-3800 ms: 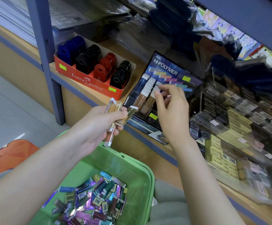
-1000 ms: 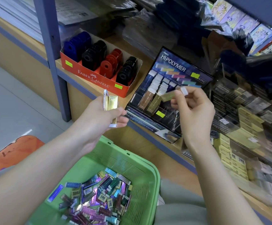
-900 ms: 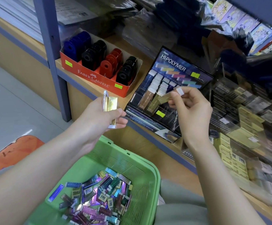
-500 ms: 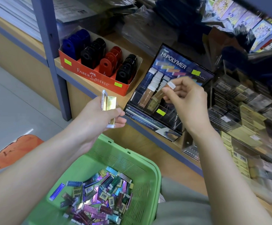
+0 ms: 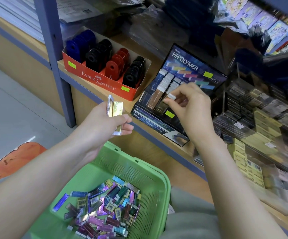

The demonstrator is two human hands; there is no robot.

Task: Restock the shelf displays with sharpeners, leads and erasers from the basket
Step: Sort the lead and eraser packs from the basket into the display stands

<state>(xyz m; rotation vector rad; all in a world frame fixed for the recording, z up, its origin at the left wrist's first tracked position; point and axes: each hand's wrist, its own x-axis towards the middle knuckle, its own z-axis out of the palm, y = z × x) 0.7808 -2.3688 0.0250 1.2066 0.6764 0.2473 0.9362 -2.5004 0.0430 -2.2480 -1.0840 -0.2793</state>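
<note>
The right hand [image 5: 195, 109] is curled, with thumb and forefinger pinching the white end of a slim eraser [image 5: 171, 96]. The eraser's lower part sits in a front slot of the dark Hi-Polymer display [image 5: 189, 66], beside a brown-sleeved one that stands there already. The left hand [image 5: 103, 123] is held just in front of the shelf edge. Its thumb and fingers are closed around a small bunch of gold-sleeved erasers [image 5: 116, 109], which stand upright in the grip.

Below both arms is a green basket [image 5: 164, 183], its floor scattered with foil-sleeved erasers [image 5: 105, 206] in purple, blue, green and gold. On the wooden shelf [image 5: 154, 69], left of the display, a red Faber-Castell box [image 5: 96, 80] holds rows of sharpeners [image 5: 115, 64] — blue, black, red, black. To the right of the display, clear trays [image 5: 260, 109] hold small dark and yellowish packs, too blurred to identify. A blue-grey upright [image 5: 53, 49] carries the shelf above a grey floor [image 5: 10, 109].
</note>
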